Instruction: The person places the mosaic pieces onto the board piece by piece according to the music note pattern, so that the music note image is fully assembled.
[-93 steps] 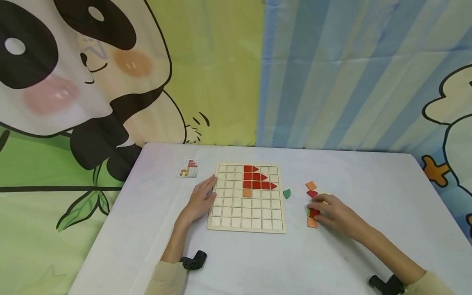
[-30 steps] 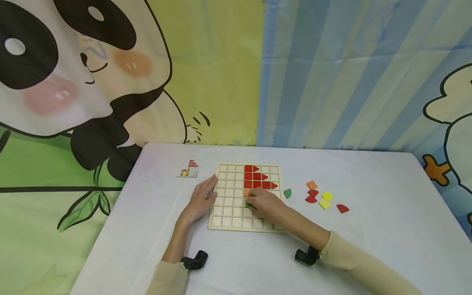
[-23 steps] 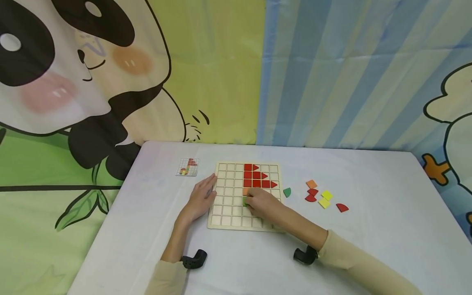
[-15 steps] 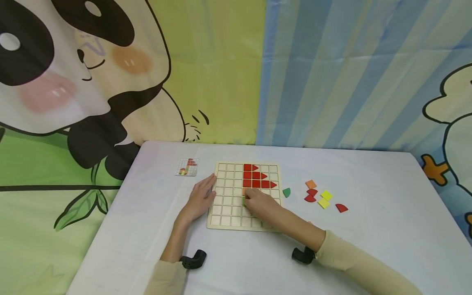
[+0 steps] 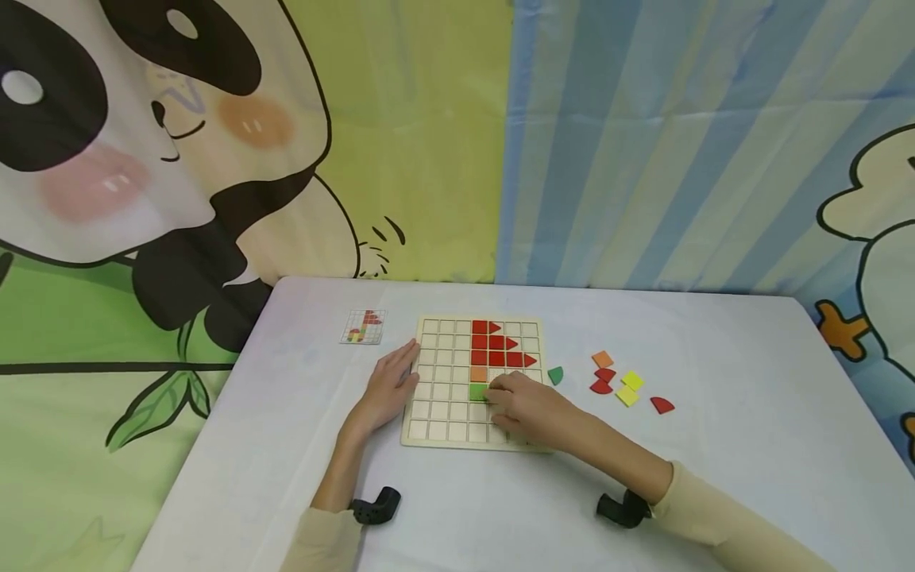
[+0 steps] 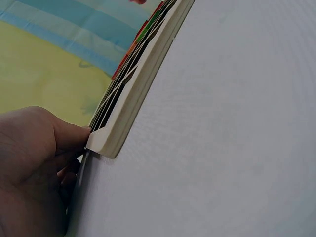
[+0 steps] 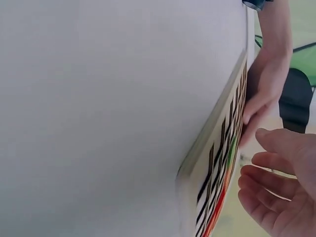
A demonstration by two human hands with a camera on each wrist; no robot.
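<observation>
A wooden grid board lies on the white table, carrying red squares, red triangles, an orange square and a green square in its cells. My left hand rests along the board's left edge, and in the left wrist view its thumb touches the rim. Over the board, just right of the green square, is my right hand. The right wrist view shows that hand's fingers loosely bent, apart from the thumb, holding nothing. It covers several cells.
Right of the board lie a green quarter-circle, an orange square tile, two yellow squares and several red pieces. A small printed pattern card sits at the back left. A printed curtain hangs behind the table.
My right hand went from the loose pieces to the board with the green square, set it below the orange one, then let go and drew slightly right. The left hand stayed still.
</observation>
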